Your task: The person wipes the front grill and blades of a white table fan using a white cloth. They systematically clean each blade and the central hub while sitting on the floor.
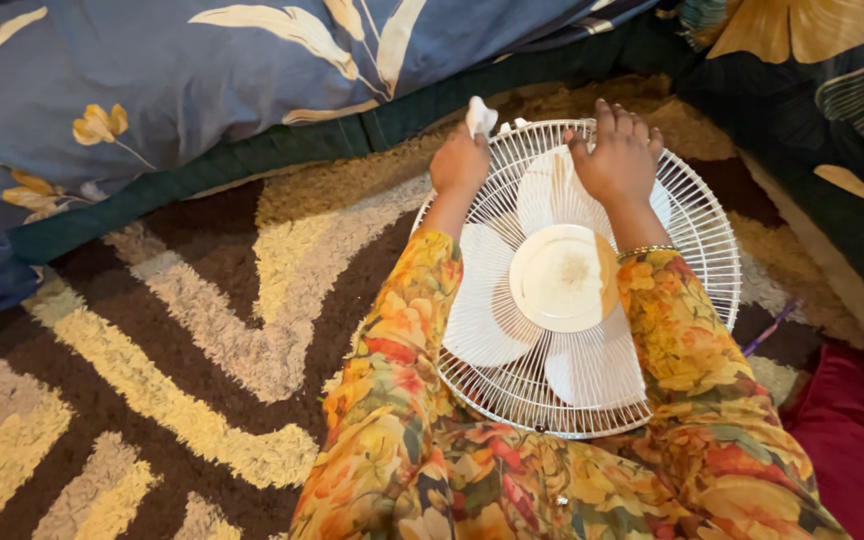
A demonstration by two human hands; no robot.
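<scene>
A white fan head (572,275) lies face up on the rug, its wire grille over pale blades and a round cream hub. My left hand (459,162) is at the grille's far left rim, closed on a small white cloth (480,115) that sticks up above the fingers. My right hand (617,155) rests palm down on the far part of the grille, fingers spread. Both arms wear floral orange and yellow sleeves; a thin bangle (645,250) sits on the right wrist.
A brown, cream and yellow patterned rug (182,330) covers the floor. A blue floral bedcover (202,70) over a dark green mattress edge runs along the top. Dark floral fabric (832,90) lies top right, a red cushion (857,430) bottom right, a purple stick (772,328) beside the fan.
</scene>
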